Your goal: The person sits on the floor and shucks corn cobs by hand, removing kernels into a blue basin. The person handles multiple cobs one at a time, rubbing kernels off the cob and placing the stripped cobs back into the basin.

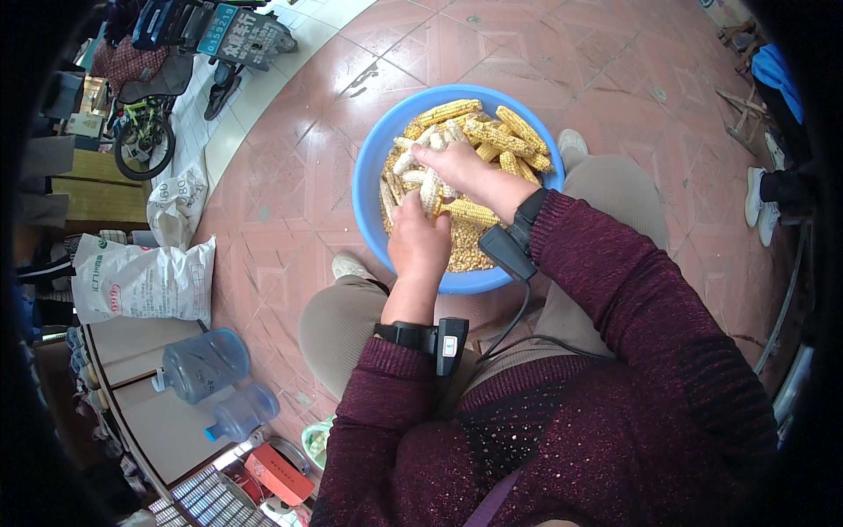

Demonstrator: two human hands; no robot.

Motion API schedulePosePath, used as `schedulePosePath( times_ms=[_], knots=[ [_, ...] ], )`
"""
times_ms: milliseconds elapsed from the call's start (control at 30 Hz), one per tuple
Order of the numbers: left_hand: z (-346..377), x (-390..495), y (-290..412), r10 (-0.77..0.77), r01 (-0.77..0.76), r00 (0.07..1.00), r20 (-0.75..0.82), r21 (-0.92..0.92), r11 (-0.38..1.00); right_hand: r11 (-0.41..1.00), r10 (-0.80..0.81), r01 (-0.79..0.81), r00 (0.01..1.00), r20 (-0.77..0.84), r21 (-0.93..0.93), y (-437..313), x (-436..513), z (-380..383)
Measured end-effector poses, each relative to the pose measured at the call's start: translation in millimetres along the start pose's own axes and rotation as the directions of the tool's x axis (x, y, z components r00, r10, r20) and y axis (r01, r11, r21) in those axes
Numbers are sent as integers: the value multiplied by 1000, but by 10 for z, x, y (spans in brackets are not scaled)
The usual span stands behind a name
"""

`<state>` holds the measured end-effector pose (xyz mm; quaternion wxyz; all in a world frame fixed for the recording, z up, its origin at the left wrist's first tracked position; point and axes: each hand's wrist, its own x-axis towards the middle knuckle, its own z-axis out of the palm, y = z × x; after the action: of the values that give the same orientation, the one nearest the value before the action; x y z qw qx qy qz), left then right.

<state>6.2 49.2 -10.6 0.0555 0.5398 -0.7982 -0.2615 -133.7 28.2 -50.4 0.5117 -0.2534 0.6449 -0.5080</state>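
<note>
A blue plastic basin [369,217] stands on the floor between my knees. Yellow corn cobs [520,132] with kernels lie piled at its far and right side, and loose kernels [471,255] cover the near part. My left hand [419,234] grips a partly stripped corn cob [431,190], pale on one face with yellow kernels along its edge. Just beyond, my right hand [456,165] has its thumb on a whitish bare cob [404,162] and seems to hold it; its fingers are mostly hidden. Other pale cobs lie under and around both hands.
Reddish tiles [290,184] surround the basin. Left are a white woven sack [145,280], two water jugs [205,364] [245,413] and a red box [279,474]. A parked scooter [244,39] stands upper left. A person's white shoes [757,204] show at right. A cable [525,303] hangs from my right wrist device.
</note>
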Motion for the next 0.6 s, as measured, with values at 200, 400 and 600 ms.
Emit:
schedulePosePath(
  times_ms=[200, 400, 600],
  knots=[
    [15, -24, 50, 49, -49, 999, 15, 18, 999, 916, -122, 70, 986, -110, -395, 148, -4, 73],
    [49, 46, -53, 25, -6, 992, 122, -150, 989, 848, -126, 59, 988, -93, -526, 129, -50, 70],
    [-40, 90, -127, -45, 399, 874, 484, -663, 633, 873, -117, 90, 993, -26, -480, 70, -87, -17]
  ],
)
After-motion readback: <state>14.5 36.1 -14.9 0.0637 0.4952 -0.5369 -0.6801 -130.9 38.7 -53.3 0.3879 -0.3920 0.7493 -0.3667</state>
